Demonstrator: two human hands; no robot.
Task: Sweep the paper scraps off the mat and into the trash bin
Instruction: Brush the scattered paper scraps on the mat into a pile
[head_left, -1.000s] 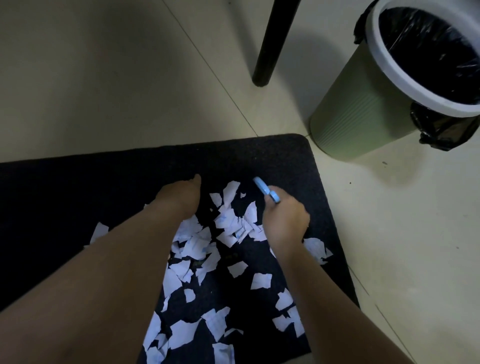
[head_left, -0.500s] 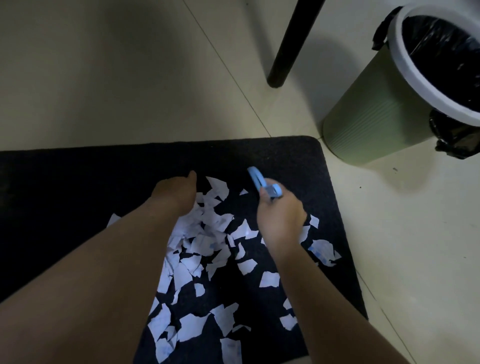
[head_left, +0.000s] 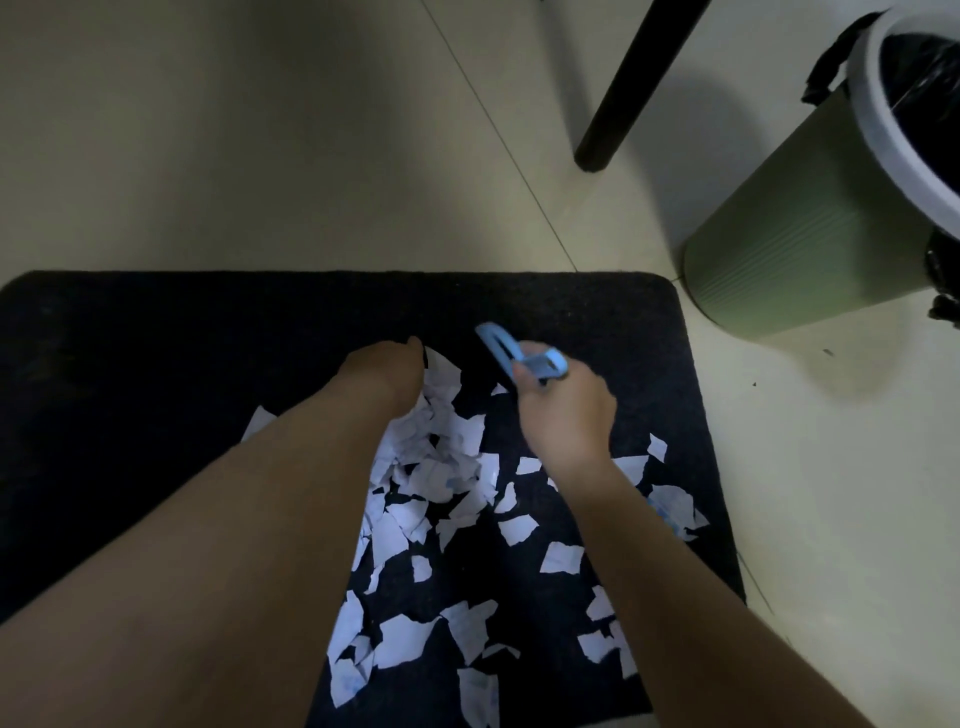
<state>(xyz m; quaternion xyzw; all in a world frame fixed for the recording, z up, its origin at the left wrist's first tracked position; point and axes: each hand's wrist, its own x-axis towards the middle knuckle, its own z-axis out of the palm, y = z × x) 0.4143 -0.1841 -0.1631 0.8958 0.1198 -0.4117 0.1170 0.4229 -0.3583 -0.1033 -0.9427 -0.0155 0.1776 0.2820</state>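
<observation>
White paper scraps (head_left: 441, 467) lie scattered over the right half of a black mat (head_left: 156, 338) on the floor. My left hand (head_left: 384, 371) rests on the mat at the far edge of the heaped scraps, fingers curled down beside them; I cannot tell whether it grips any. My right hand (head_left: 563, 415) is closed around a small light-blue tool (head_left: 514, 356) whose handle sticks up and away from me, held just above the mat to the right of the heap. A green trash bin (head_left: 795, 260) with a white rim and black liner stands off the mat's far right corner.
A black furniture leg (head_left: 618, 104) stands on the pale tiled floor (head_left: 260, 156) beyond the mat, left of the bin. Bare floor runs along the mat's right side.
The scraps near my left hand have bunched into a tighter heap toward the mat's middle. My right hand with the blue tool has lifted slightly and shifted away from me.
</observation>
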